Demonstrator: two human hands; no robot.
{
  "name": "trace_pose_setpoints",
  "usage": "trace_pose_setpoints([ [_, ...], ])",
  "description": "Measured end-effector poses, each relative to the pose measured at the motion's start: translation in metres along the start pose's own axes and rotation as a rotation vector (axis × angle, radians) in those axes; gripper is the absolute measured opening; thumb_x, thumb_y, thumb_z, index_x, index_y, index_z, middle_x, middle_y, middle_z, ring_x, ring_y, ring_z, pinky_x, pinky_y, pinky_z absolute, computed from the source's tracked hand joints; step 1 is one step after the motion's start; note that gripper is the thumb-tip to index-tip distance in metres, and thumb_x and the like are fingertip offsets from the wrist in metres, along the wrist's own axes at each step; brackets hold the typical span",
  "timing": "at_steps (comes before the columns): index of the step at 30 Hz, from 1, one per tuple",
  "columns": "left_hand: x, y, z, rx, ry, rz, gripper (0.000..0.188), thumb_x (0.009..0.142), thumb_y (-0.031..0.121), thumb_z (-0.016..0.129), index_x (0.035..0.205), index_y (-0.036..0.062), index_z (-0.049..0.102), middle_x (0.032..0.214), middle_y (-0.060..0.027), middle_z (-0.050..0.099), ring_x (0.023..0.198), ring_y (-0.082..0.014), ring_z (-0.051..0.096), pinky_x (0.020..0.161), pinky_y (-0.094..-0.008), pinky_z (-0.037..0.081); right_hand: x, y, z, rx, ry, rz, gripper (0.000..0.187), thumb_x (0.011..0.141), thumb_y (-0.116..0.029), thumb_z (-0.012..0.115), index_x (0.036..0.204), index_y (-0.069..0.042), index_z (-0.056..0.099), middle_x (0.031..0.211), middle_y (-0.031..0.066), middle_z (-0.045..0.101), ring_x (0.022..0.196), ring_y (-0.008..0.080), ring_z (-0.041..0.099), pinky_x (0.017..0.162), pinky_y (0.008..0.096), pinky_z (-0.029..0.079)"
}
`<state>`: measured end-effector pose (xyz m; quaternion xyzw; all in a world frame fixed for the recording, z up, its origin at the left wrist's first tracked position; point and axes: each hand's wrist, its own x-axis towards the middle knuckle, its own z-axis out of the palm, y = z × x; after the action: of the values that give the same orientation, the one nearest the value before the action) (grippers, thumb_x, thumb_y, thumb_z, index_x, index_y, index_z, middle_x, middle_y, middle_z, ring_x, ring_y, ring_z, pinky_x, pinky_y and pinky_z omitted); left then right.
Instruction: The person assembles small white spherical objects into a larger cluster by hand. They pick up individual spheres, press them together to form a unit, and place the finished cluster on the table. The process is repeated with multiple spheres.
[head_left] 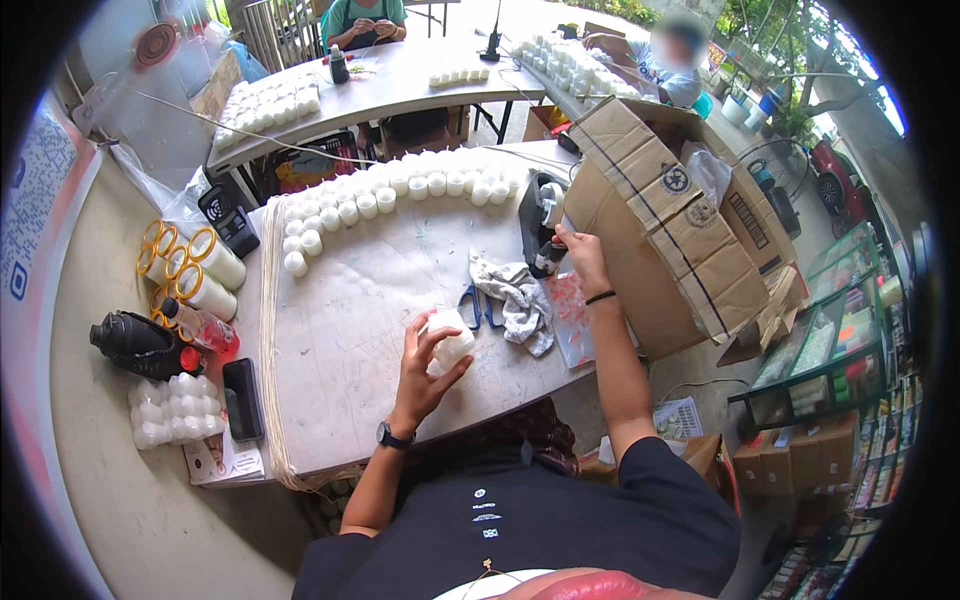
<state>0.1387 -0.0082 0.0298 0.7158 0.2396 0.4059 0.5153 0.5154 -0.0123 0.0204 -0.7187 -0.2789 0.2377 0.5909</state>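
My left hand [425, 365] is curled around a white cylindrical piece [452, 338], waxy or plastic in look, just above the near part of the table. Further right and higher, the thumb and fingertips of my right hand [586, 262] are pinched together beside a black tape dispenser [530, 215]. Anything between those fingertips is too small to make out. Blue-handled scissors [470, 308] lie right of the white piece, partly under a crumpled grey-white cloth [522, 312]. A flat packet with a red pattern [570, 318] rests under my right forearm.
Rows of small white cups [385, 198] line the table's far side. A large open cardboard box [650, 220] stands at right. Cords [270, 350] hang over the left edge, near a phone [243, 398] and bottles [205, 328]. Two people work at tables beyond.
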Motion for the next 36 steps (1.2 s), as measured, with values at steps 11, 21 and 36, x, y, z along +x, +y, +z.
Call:
trace_pose_setpoints([
  [11,-0.003,-0.005,-0.006,0.062,0.018,0.007,0.045,0.08,0.015,0.08,0.121,0.0152,0.061,0.146,-0.0244,0.037,0.136,-0.0428,0.043,0.105,-0.0478,0.045,-0.098,-0.017,0.006,0.648,0.108,0.287,0.023,0.094,-0.026,0.071,0.085,-0.006,0.067,0.079,0.0011,0.061,0.07,0.0123,0.053,0.062,0.0277,0.044],
  [21,0.001,0.007,-0.002,0.248,0.013,0.107,0.047,0.08,0.015,0.08,0.123,0.0157,0.062,0.14,-0.0245,0.041,0.129,-0.0439,0.047,0.106,-0.0472,0.043,-0.067,0.015,0.023,1.145,-0.271,0.761,0.027,0.099,-0.032,0.064,0.09,-0.007,0.059,0.067,-0.0007,0.044,0.057,0.0071,0.041,0.041,0.0167,0.03],
  [36,0.001,0.013,0.003,0.394,0.015,0.153,0.055,0.08,0.012,0.078,0.131,0.0165,0.059,0.145,-0.0214,0.043,0.14,-0.0409,0.038,0.101,-0.0494,0.046,-0.107,0.012,0.065,0.654,-0.003,0.342,0.026,0.096,-0.031,0.069,0.094,-0.006,0.066,0.065,-0.0069,0.042,0.051,0.0055,0.035,0.045,0.0248,0.027],
])
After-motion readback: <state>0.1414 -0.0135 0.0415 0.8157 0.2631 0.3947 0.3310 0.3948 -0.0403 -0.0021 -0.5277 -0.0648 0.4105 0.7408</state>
